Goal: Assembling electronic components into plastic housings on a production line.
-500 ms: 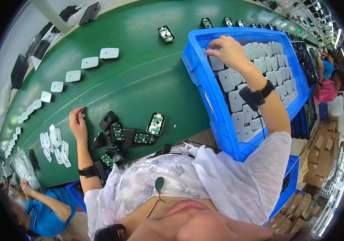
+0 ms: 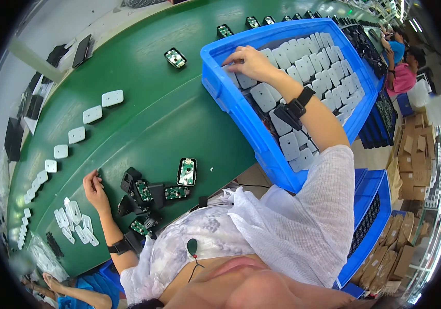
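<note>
At the far left corner of a blue bin (image 2: 220, 98), my right hand (image 2: 251, 63) reaches over the rim, fingers bent and parted above the white plastic covers (image 2: 263, 97). Its fingertips are at the edge covers; a firm grip does not show. My left hand (image 2: 95, 189) hovers at the green table, fingers curled in; whatever they may hold is too small to make out. To its right lies a heap of black plastic housings (image 2: 130, 180) with green circuit boards (image 2: 176, 192). Beside the heap sits an open black case with a board (image 2: 187, 171).
White covers (image 2: 92, 115) form a curved row on the green table (image 2: 153, 129). Clear plastic pieces (image 2: 75, 211) lie loose near my left forearm. Another board-filled case (image 2: 175, 58) and several more line the far side. People (image 2: 403, 72) work at right and lower left.
The whole view has shifted, with the bin appearing further left and the table's near items lower. My right hand stays at the bin's far left corner; my left hand stays beside the housings.
</note>
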Available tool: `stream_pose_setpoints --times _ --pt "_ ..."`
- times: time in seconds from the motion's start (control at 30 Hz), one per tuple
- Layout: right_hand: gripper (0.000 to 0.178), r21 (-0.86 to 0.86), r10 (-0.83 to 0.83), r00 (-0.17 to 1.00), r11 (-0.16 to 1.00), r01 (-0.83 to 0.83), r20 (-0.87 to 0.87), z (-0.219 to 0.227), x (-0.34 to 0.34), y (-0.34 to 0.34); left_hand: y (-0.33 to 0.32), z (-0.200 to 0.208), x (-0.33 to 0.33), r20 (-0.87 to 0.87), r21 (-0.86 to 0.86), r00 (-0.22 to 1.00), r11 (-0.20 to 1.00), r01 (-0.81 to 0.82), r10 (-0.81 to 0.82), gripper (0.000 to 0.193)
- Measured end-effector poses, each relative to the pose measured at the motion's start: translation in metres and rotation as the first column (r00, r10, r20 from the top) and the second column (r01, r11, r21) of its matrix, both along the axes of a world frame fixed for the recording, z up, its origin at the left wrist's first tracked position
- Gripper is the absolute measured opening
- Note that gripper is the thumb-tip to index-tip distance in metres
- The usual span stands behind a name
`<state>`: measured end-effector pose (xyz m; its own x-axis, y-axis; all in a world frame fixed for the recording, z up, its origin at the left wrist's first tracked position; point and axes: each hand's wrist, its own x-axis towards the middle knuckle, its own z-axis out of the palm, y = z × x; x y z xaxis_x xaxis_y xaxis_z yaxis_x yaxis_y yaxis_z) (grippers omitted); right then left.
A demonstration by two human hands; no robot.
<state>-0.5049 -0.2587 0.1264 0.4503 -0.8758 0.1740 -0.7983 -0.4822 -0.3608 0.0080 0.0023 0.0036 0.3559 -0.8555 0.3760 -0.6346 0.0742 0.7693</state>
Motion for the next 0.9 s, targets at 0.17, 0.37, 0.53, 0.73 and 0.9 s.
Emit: stream_pose_setpoints --times 0.17,0.37,0.53,0.73,0.9 --pt "0.023 0.056 -0.006 0.998 0.998 0.01 -0.061 -0.001 0.002 -0.002 -0.004 0.003 -0.003 -0.001 0.017 1.0 1.0 -0.025 0.025 0.018" --pt "0.027 0.038 -0.026 0.994 0.999 0.031 -0.108 0.006 0.008 -0.003 -0.009 0.002 0.0 -0.007 0.028 0.999 0.998 -0.05 0.05 0.018" --pt "0.028 -0.075 -0.001 0.999 0.997 -0.003 -0.053 0.035 0.0 0.011 -0.006 0.004 -0.001 0.053 -0.009 0.997 0.999 -0.054 0.054 0.016" --pt "0.02 -0.069 0.113 0.986 0.992 -0.105 0.122 0.127 0.056 0.056 -0.002 0.005 -0.007 0.085 -0.022 0.992 0.996 -0.087 0.089 0.016" --pt "0.022 -0.131 0.567 0.82 0.81 -0.572 -0.074 0.121 0.177 0.096 0.003 0.003 -0.013 0.009 -0.057 0.99 0.989 -0.137 0.138 0.016"
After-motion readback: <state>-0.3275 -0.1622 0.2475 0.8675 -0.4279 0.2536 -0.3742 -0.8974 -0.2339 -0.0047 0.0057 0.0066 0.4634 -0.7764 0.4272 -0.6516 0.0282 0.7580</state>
